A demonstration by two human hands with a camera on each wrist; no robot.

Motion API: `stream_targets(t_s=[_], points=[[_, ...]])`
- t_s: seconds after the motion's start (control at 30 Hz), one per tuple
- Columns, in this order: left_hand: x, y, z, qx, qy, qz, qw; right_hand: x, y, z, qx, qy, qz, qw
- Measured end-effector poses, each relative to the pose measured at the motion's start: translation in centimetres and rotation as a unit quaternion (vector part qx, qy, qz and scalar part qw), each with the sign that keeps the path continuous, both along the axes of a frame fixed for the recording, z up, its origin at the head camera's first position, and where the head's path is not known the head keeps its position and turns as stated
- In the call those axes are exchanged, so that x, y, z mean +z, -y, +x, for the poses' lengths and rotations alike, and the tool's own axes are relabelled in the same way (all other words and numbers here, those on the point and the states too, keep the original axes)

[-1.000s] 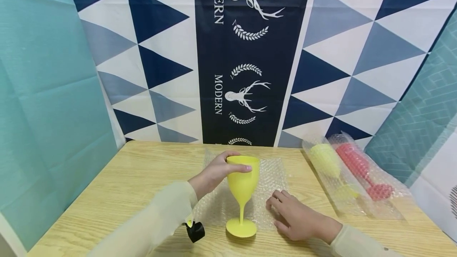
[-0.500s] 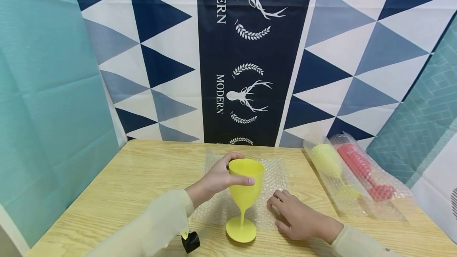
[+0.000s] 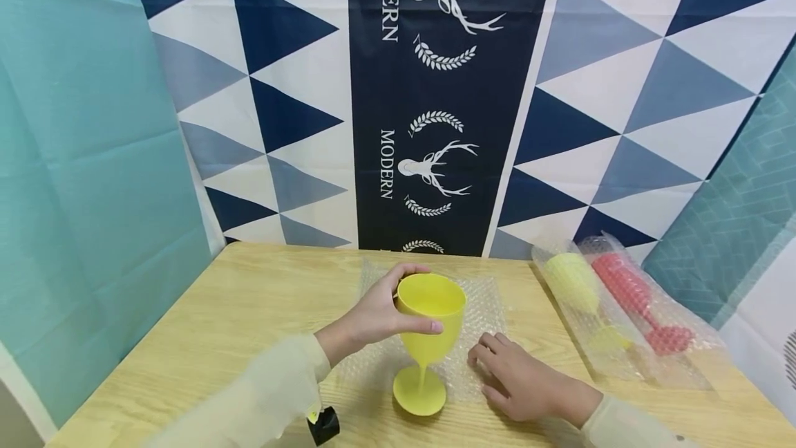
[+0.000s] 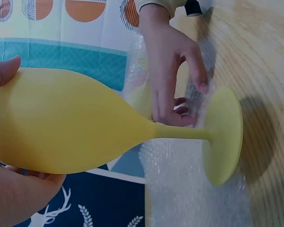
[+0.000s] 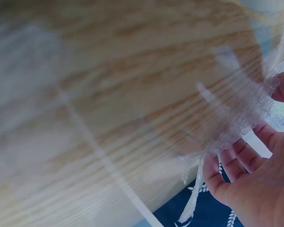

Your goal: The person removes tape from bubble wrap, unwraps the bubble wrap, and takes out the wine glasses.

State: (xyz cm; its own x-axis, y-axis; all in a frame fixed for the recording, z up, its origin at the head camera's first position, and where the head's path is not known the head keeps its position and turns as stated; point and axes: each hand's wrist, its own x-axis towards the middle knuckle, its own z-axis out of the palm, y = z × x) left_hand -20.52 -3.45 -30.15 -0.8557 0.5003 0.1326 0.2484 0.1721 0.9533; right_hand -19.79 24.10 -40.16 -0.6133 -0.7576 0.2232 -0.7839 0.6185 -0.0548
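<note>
My left hand (image 3: 379,306) grips a yellow plastic wine glass (image 3: 429,346) by its bowl, thumb on the near side and fingers round the far side. The mouth tips toward the head camera. In the left wrist view the foot of the wine glass (image 4: 222,137) is close to the table, with its shadow beside it. Behind it a sheet of bubble wrap (image 3: 481,310) lies flat. My right hand (image 3: 522,379) rests at the sheet's right edge, fingers loosely bent. In the right wrist view its fingertips (image 5: 213,168) touch the crinkled film edge.
At the right of the wooden table (image 3: 261,296) lie two bubble-wrapped glasses, a yellow wrapped glass (image 3: 575,285) and a red wrapped glass (image 3: 628,289). A patterned cloth (image 3: 298,102) hangs along the back edge. A black object (image 3: 323,426) sits at my left wrist.
The wine glass has tilted, its mouth coming nearer and showing more of the inside. The left hand moved slightly with it; the right hand has stayed in place.
</note>
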Motion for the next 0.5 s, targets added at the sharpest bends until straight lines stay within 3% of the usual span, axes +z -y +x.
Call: stream_targets(t_s=[0.27,0.5], points=[[1.7,1.7,-0.7,0.008,-0.028,0.007,0.9995,0.1,-0.2,-0.2,0.009,-0.024,-0.008,0.9996],[2.9,3.7,-1.5,0.036,-0.022,0.005,0.9991,-0.2,-0.3,-0.2,0.021,-0.019,-0.012,0.9995]])
